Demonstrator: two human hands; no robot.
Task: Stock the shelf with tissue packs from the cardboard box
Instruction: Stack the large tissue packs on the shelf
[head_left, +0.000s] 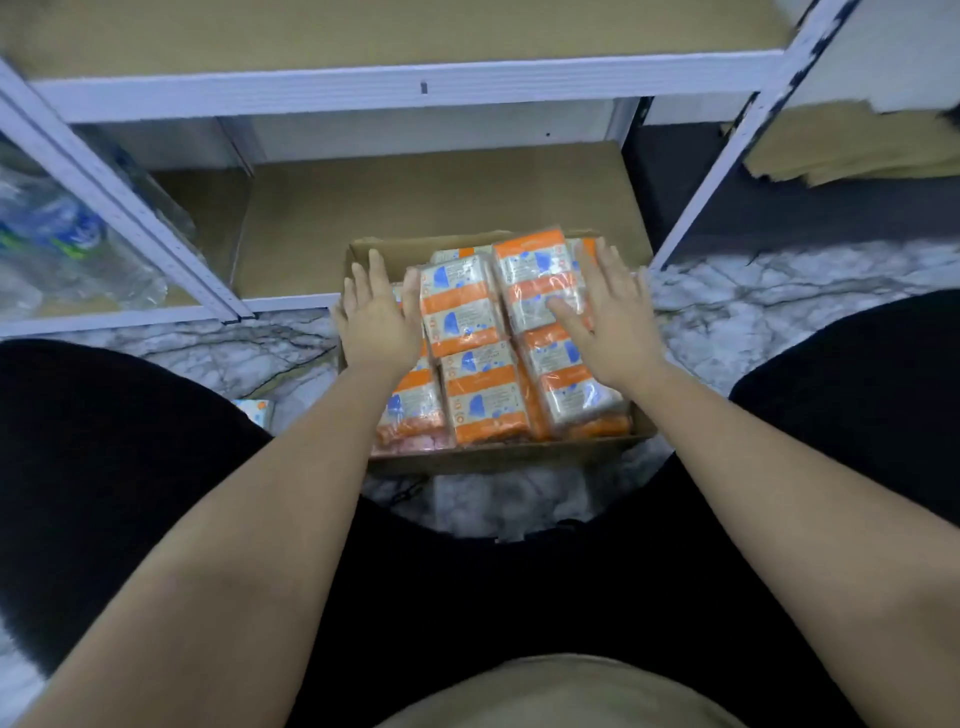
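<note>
While packs fill the cardboard box (498, 457), both hands spread flat.

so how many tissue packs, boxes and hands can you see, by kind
tissue packs showing in the cardboard box: 6, e.g.
tissue packs on the floor: 1
cardboard boxes: 1
hands: 2, left hand and right hand, both open over the packs
total: 10
Packs lower in the box are hidden.
</note>
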